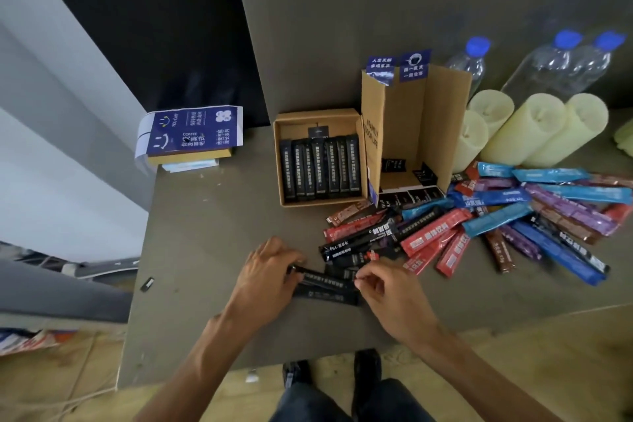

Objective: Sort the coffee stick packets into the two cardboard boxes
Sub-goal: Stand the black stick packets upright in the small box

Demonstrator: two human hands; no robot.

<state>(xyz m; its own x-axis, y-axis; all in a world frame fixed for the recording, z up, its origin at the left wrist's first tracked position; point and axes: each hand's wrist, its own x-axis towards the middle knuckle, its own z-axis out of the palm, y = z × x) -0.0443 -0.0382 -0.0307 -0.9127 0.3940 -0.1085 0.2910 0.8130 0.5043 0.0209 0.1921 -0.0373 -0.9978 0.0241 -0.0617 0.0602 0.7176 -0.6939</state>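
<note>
Near the table's front edge my left hand (pixel 266 276) and my right hand (pixel 383 288) grip the two ends of a small bundle of black coffee stick packets (pixel 325 286). A shallow cardboard box (pixel 281 161) behind them holds a row of several black packets standing side by side. To its right stands a second cardboard box (pixel 442 120) with tall open flaps and a few black packets at its bottom. A loose pile of red, blue, purple, brown and black packets (pixel 486 216) spreads across the table to the right.
Three pale pillar candles (pixel 527 127) lie behind the pile, with clear blue-capped water bottles (pixel 555 68) behind them. A blue printed carton on a stack of books (pixel 191 137) sits at the table's left corner. A small dark object (pixel 147 284) lies near the left edge.
</note>
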